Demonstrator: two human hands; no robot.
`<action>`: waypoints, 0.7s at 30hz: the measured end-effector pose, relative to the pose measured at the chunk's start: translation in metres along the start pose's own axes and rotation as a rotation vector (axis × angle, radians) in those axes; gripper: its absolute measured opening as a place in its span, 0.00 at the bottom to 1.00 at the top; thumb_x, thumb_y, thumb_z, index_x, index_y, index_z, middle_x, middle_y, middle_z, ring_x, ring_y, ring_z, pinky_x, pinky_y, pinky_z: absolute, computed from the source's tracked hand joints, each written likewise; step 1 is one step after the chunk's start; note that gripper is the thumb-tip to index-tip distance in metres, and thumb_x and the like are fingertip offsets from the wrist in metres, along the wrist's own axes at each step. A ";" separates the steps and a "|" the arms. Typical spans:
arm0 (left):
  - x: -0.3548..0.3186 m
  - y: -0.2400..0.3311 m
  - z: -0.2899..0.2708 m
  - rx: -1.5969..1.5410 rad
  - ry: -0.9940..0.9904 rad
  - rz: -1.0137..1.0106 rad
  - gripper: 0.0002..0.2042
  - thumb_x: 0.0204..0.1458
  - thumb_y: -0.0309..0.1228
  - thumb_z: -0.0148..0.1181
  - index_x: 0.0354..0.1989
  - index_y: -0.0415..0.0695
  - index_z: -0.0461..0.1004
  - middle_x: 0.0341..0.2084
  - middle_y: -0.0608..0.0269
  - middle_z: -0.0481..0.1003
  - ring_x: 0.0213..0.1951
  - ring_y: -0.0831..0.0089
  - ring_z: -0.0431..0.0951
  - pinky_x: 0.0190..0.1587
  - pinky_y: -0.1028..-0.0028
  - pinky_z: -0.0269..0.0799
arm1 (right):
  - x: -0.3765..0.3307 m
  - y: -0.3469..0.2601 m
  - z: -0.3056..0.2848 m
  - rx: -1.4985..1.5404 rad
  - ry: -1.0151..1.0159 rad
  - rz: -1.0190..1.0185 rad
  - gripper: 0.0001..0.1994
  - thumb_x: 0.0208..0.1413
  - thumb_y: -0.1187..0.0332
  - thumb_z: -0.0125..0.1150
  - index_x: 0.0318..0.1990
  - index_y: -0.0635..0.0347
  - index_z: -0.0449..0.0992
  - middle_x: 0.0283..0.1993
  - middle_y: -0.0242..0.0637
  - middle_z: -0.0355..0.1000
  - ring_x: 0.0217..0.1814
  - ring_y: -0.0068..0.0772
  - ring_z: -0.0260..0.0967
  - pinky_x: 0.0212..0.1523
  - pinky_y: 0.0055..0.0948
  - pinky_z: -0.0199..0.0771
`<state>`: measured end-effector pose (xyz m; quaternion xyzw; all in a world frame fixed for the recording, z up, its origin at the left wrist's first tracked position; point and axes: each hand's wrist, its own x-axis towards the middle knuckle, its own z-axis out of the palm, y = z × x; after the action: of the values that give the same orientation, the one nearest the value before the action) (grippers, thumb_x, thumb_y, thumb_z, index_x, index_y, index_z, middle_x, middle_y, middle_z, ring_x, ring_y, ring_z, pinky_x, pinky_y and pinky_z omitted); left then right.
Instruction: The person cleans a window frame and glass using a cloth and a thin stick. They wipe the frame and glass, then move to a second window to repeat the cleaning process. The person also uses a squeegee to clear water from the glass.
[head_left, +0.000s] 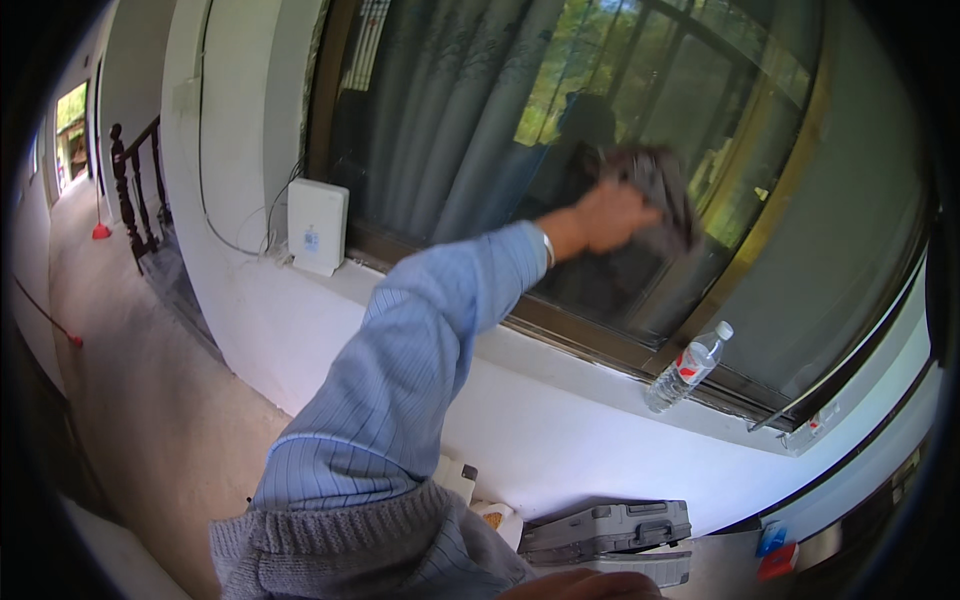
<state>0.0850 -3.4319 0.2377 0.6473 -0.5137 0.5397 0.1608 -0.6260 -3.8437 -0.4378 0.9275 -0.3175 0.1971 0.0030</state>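
My left hand (612, 216) reaches up to the window glass, its arm in a blue striped sleeve and a silver-coloured bracelet at the wrist. It is closed on a dark grey-brown cloth (655, 185), bunched up against or just in front of the dark pane (480, 120). Motion blurs both cloth and fingers. Only a sliver of my right hand (590, 585) shows at the lower edge; its fingers cannot be made out. Below and right of the cloth, a clear plastic bottle (690, 368) with a white cap and red-and-white label stands on the sill.
A white box-shaped device (318, 227) with cables stands at the sill's left end. Grey hard cases (610, 530) lie on the floor below the wall. A thin rod (840, 370) leans at the right. Dark wooden stair railings (130, 190) stand far left beside the corridor.
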 end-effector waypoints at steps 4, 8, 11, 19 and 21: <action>0.024 -0.073 -0.107 0.367 0.262 -0.190 0.22 0.39 0.31 0.57 0.48 0.47 0.67 0.45 0.47 0.66 0.47 0.49 0.66 0.42 0.49 0.62 | 0.104 -0.159 -0.008 0.407 -0.200 0.146 0.19 0.55 0.52 0.51 0.30 0.59 0.79 0.24 0.48 0.72 0.28 0.45 0.71 0.30 0.40 0.68; -0.031 -0.122 -0.131 0.392 0.494 -0.579 0.21 0.42 0.35 0.62 0.46 0.43 0.68 0.50 0.46 0.62 0.51 0.46 0.63 0.46 0.49 0.61 | 0.109 -0.205 -0.116 0.625 -0.203 0.296 0.16 0.55 0.57 0.52 0.30 0.61 0.78 0.20 0.40 0.70 0.23 0.31 0.68 0.24 0.31 0.65; -0.091 -0.128 -0.124 0.379 0.474 -0.631 0.19 0.44 0.36 0.62 0.43 0.39 0.70 0.48 0.44 0.64 0.51 0.43 0.62 0.46 0.48 0.61 | 0.124 -0.247 -0.106 0.763 -0.268 0.209 0.14 0.56 0.62 0.53 0.29 0.64 0.77 0.15 0.31 0.67 0.17 0.19 0.64 0.18 0.22 0.62; -0.167 -0.014 -0.054 0.202 0.169 -0.791 0.18 0.41 0.30 0.61 0.43 0.42 0.71 0.47 0.44 0.66 0.51 0.44 0.62 0.52 0.50 0.57 | 0.161 -0.387 -0.172 1.067 -0.343 0.099 0.12 0.58 0.67 0.53 0.29 0.68 0.77 0.16 0.31 0.67 0.18 0.18 0.62 0.20 0.20 0.60; -0.164 0.001 -0.055 0.203 0.262 -0.510 0.19 0.40 0.29 0.61 0.44 0.45 0.71 0.48 0.47 0.67 0.52 0.45 0.62 0.54 0.51 0.55 | 0.161 -0.390 -0.170 1.069 -0.299 0.072 0.12 0.57 0.68 0.54 0.29 0.68 0.77 0.16 0.31 0.67 0.18 0.18 0.62 0.20 0.20 0.60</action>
<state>0.0731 -3.3096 0.1154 0.6931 -0.2529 0.6093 0.2906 -0.3420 -3.6050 -0.1752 0.8063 -0.2018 0.1972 -0.5199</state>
